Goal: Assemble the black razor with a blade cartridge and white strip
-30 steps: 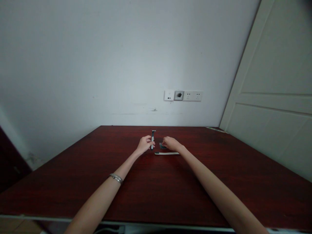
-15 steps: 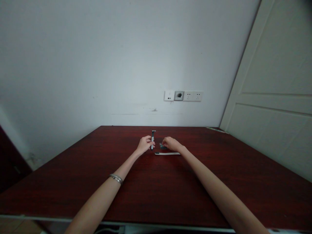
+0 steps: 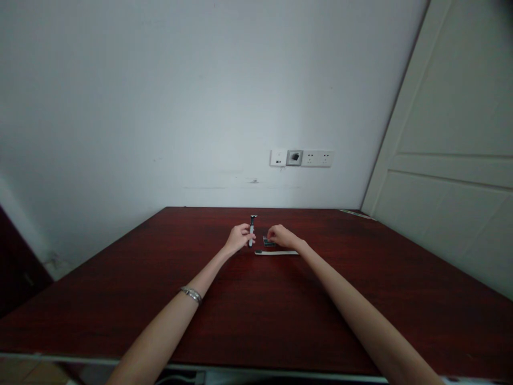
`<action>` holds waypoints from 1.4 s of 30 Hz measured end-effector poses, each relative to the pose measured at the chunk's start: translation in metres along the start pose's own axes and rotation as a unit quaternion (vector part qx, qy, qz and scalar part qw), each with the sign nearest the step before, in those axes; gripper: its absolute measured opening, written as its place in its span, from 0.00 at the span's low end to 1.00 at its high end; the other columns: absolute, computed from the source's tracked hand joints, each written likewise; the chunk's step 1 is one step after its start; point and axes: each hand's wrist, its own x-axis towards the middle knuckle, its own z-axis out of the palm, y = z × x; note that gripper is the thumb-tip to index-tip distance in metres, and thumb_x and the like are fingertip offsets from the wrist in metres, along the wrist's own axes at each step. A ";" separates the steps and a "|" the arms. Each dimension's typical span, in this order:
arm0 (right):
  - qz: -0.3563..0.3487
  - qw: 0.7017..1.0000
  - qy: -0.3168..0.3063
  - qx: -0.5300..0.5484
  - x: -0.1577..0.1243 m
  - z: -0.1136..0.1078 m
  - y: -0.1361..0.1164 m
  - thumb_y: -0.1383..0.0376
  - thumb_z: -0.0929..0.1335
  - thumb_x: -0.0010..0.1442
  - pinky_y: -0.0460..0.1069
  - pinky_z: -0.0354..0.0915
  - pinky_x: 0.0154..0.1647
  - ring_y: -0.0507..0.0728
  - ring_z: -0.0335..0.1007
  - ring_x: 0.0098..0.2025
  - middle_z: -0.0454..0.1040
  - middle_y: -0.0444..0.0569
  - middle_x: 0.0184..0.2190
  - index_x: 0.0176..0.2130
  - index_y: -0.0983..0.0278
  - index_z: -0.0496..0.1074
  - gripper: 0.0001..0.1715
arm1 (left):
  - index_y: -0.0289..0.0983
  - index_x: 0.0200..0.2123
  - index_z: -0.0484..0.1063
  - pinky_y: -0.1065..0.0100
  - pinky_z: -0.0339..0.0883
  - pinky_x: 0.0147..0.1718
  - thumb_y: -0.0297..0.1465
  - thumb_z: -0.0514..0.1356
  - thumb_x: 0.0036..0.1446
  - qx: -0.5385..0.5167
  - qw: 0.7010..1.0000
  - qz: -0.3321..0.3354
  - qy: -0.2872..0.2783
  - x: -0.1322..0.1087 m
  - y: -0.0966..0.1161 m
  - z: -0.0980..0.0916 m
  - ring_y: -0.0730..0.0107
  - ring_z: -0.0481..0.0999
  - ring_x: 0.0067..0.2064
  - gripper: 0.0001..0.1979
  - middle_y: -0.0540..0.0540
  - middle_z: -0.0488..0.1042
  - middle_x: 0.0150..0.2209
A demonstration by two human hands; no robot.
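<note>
My left hand [image 3: 239,237] grips a razor-like tool [image 3: 251,236] by its light grey handle, its dark, wide head pointing toward the wall. To the right, my right hand [image 3: 281,235] is over a small dark, clear-looking packet [image 3: 267,241] on the table. Its fingers are pressed together at the packet's upper edge, and whatever they pinch is too small to make out. A thin white strip [image 3: 276,253] with a dark left end lies nearer to me, its right end reaching my right wrist.
The dark red table [image 3: 248,321] stands against a pale wall. Sockets [image 3: 317,158] are set in the wall above the table's back edge. A white panelled door [image 3: 452,176] rises on the right.
The tool in my left hand has shifted very slightly to the right. My right hand has barely moved over the packet.
</note>
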 end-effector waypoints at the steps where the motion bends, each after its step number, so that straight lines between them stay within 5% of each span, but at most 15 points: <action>1: 0.000 1.000 0.001 0.005 0.000 0.000 0.000 0.73 0.65 0.48 0.42 0.59 0.30 0.51 0.69 0.29 0.76 0.49 0.27 0.28 0.66 0.76 0.09 | 0.33 0.34 0.67 0.77 0.63 0.17 0.25 0.60 0.46 0.000 1.000 -0.002 -0.002 -0.001 0.001 0.000 0.69 0.76 0.26 0.09 0.44 0.75 0.28; 17: -0.063 0.990 0.104 0.078 -0.014 -0.020 -0.020 0.67 0.65 0.53 0.44 0.60 0.33 0.51 0.67 0.31 0.73 0.47 0.29 0.30 0.67 0.72 0.07 | 0.33 0.35 0.67 0.78 0.62 0.17 0.27 0.61 0.48 -0.002 1.000 -0.002 -0.014 -0.003 0.007 0.002 0.69 0.77 0.28 0.10 0.43 0.75 0.32; 26: -0.159 0.970 0.176 -0.058 -0.027 -0.021 -0.039 0.67 0.62 0.58 0.47 0.60 0.39 0.54 0.64 0.38 0.70 0.49 0.34 0.34 0.64 0.68 0.05 | 0.34 0.38 0.66 0.76 0.64 0.20 0.30 0.61 0.47 -0.019 0.999 0.002 -0.032 -0.003 0.011 0.001 0.66 0.77 0.31 0.13 0.41 0.75 0.35; 42: -0.178 0.947 0.185 -0.192 -0.039 -0.020 -0.052 0.67 0.60 0.61 0.47 0.55 0.35 0.54 0.62 0.34 0.70 0.50 0.32 0.35 0.65 0.67 0.09 | 0.34 0.37 0.68 0.75 0.66 0.19 0.31 0.63 0.44 -0.035 0.998 0.007 -0.052 -0.004 0.009 0.002 0.65 0.77 0.31 0.14 0.42 0.76 0.37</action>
